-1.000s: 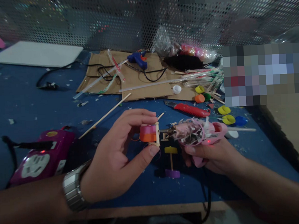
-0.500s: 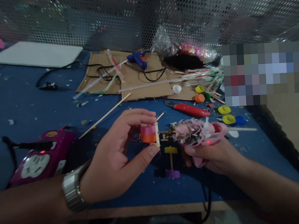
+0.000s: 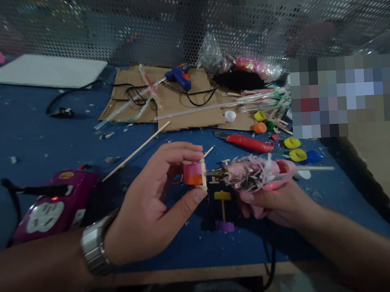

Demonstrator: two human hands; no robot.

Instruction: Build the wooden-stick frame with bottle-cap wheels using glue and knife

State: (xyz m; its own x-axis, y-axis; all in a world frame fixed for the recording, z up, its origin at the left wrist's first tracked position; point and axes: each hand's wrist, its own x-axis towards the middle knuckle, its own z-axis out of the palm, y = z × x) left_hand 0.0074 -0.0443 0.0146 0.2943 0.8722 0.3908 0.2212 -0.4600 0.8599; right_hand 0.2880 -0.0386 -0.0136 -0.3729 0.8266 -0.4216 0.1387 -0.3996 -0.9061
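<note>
My left hand [image 3: 152, 205] pinches a small piece made of pink and orange bottle caps [image 3: 193, 174] with a short wooden stick [image 3: 203, 174] across its face. My right hand [image 3: 276, 202] grips a pink hot glue gun [image 3: 262, 174] crusted with dried glue, a red light glowing on it. The gun's nozzle touches the stick on the cap piece. Just below, a yellow cap and a purple cap joined by a stick [image 3: 223, 210] stand on the blue table [image 3: 51, 140].
A magenta power strip [image 3: 51, 206] lies at the left. Farther back sit a cardboard sheet [image 3: 179, 103] with a blue glue gun [image 3: 178, 76], cables and straws, a red utility knife [image 3: 247, 143], loose coloured caps [image 3: 295, 151], wooden skewers and a white board [image 3: 47, 68].
The glue gun's nozzle has moved slightly left, up to the stick on the cap piece. Both hands otherwise hold still.
</note>
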